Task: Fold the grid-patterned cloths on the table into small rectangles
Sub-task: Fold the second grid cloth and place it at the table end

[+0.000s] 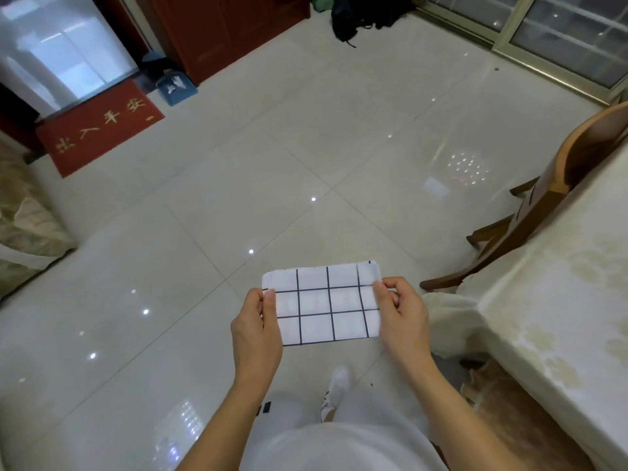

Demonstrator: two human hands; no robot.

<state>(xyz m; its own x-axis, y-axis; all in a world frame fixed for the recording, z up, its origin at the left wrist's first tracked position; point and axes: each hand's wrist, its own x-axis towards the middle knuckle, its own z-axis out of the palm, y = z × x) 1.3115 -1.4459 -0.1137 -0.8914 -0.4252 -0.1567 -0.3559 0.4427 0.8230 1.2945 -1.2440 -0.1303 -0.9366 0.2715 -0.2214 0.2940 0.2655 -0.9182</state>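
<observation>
A white cloth with a dark grid pattern (323, 305), folded into a small rectangle, is held flat in the air above the tiled floor, in front of my body. My left hand (256, 329) pinches its left edge between thumb and fingers. My right hand (401, 316) pinches its right edge the same way. The cloth is stretched between both hands, a few layers showing along its top edge.
A table with a cream patterned tablecloth (560, 300) runs along the right, with a wooden chair (543, 198) tucked beside it. A red doormat (98, 127) and blue dustpan (176, 86) lie far left; a black bag (343, 18) sits at the back.
</observation>
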